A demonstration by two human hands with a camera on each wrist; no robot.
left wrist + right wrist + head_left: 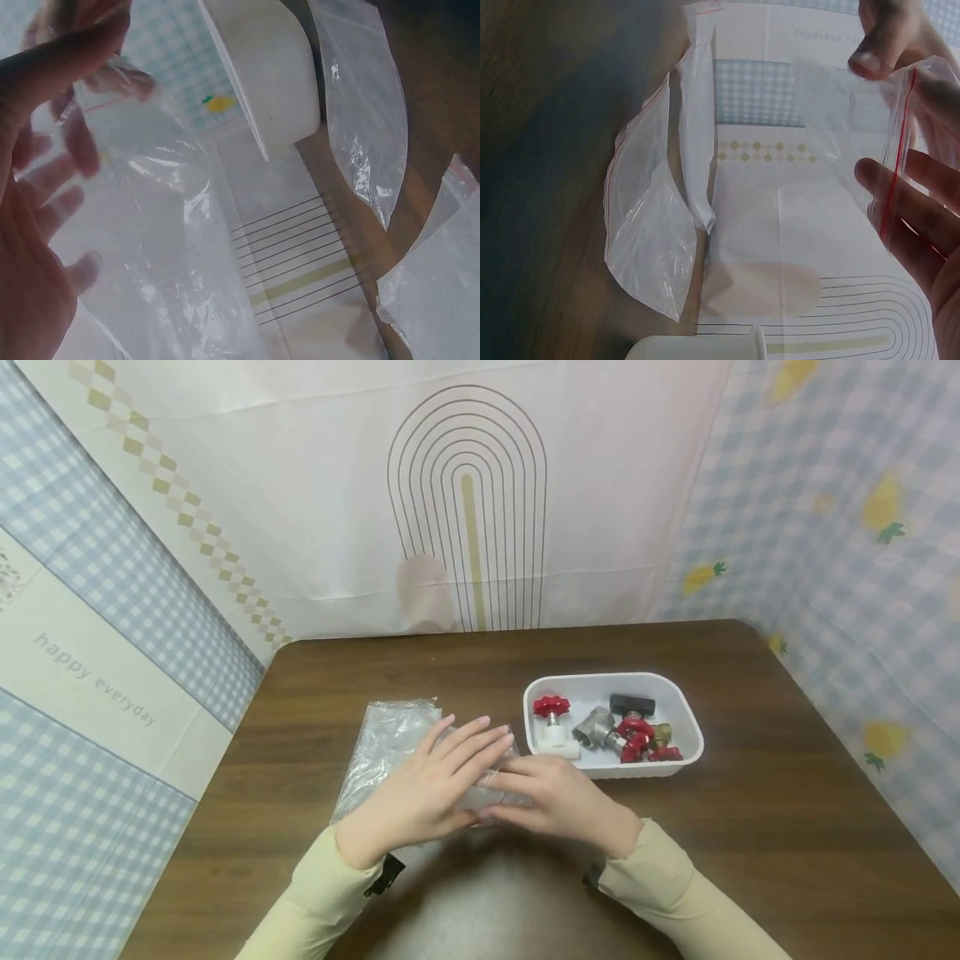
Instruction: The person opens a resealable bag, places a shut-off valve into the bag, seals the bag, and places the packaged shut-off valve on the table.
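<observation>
A clear zip bag (pixel 491 797) with a red zip line is held between both hands over the table's middle. My left hand (pixel 427 789) lies across its upper side, fingers extended and thumb lower down. From the other side my right hand (pixel 562 802) grips the bag, its fingertips partly hidden under the left fingers. In the right wrist view the red-lined bag mouth (pixel 896 165) crosses in front of several fingers. The bag's wrinkled body (pixel 172 247) hangs beside the fingers in the left wrist view. I see nothing inside it.
More clear zip bags (pixel 390 739) lie flat on the brown table (pixel 300 752), left of the hands. Right behind the right hand stands a white tray (pixel 693 735) holding a white valve (pixel 557 745) with a red handwheel, a metal fitting (pixel 595 727) and red-handled valves (pixel 634 737).
</observation>
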